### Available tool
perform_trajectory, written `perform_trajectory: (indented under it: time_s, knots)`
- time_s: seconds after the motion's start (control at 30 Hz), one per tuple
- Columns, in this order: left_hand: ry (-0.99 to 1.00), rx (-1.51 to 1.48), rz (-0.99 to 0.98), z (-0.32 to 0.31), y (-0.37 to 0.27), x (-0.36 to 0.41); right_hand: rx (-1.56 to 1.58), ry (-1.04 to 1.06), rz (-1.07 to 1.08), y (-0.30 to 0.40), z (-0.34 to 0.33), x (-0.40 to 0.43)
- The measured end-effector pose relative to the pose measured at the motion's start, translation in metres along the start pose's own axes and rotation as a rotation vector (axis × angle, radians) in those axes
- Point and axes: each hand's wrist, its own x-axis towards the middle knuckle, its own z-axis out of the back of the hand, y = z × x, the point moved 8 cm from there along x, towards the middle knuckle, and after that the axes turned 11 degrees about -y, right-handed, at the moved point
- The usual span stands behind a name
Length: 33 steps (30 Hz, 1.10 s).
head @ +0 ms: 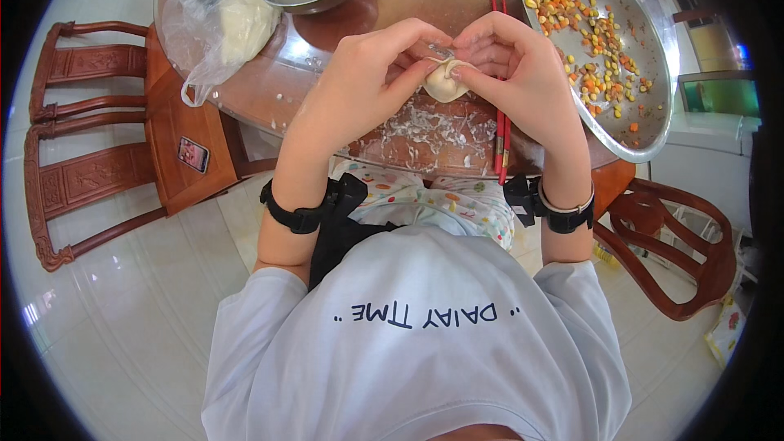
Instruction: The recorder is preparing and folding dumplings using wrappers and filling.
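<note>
Between my hands, above the floury front part of the table, is a dumpling (446,86) of pale dough, rounded below with a gathered edge on top. My left hand (386,64) pinches that edge from the left with its thumb. From the other side my right hand (508,61) presses it, the thumb lying on the dough. Curled fingers hide the dumpling's far side. A pair of red chopsticks (500,147) lies on the table, partly under my right hand. Close to my right forearm stands a wide metal basin (649,82) holding a filling of corn and diced carrot (603,64).
The wooden table (343,37) has dough scraps (429,131) stuck near its front edge. A metal bowl (312,3) stands at the back, beside a plastic bag (199,24) with dough (245,21). Wooden chairs flank me; a phone (193,154) rests on a left chair (184,125).
</note>
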Motion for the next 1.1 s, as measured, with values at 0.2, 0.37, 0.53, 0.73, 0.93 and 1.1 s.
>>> perform_trajectory:
  time_s: [0.2,0.37,0.53,0.73,0.93,1.1]
  knots:
    - [0.004,-0.08,0.15,-0.001,0.004,-0.003,0.033,-0.036,-0.039,-0.006,-0.002,-0.001]
    - [-0.072,-0.572,0.293,-0.014,0.027,-0.019,0.092,-0.112,-0.044,-0.012,-0.001,-0.005]
    - [-0.044,-0.735,0.465,-0.021,0.039,-0.033,0.238,-0.197,-0.068,-0.01,-0.004,-0.01]
    - [-0.082,-0.674,0.515,-0.019,0.038,-0.033,0.098,-0.193,-0.02,-0.012,-0.008,-0.014]
    - [-0.335,-0.707,0.457,-0.016,0.026,-0.036,0.074,-0.408,0.097,-0.006,-0.006,-0.025]
    - [-0.491,-0.618,0.289,-0.007,0.018,-0.037,0.504,-0.452,-0.052,-0.013,-0.005,-0.027]
